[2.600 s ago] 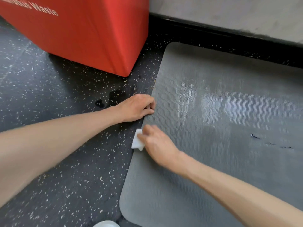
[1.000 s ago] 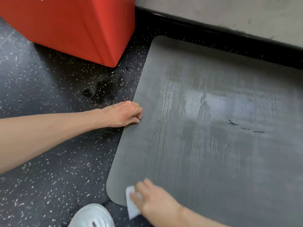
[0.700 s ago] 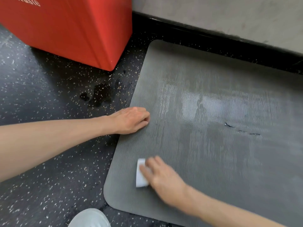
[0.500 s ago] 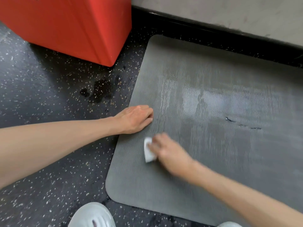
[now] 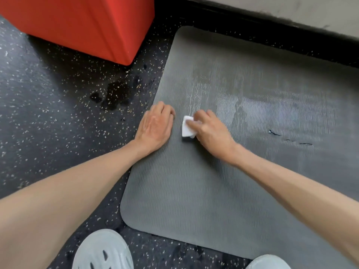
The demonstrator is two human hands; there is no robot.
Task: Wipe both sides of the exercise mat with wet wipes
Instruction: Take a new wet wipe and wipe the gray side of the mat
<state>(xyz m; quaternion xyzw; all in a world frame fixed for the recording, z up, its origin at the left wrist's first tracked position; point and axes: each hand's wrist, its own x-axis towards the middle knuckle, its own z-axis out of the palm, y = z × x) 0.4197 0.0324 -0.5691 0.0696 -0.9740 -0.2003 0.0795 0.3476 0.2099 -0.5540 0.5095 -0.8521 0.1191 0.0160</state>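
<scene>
A grey ribbed exercise mat (image 5: 223, 183) lies flat across the centre and right of the frame, sheened wet, with small tears at right. A folded white wet wipe (image 5: 186, 129) rests on it, left of centre.

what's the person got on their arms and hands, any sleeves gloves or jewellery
Nothing that shows. The left forearm and right forearm are bare to the frame edge, no sleeve in view. The left hand and right hand wear no gloves, and no ring, watch or wristband is visible.
</scene>
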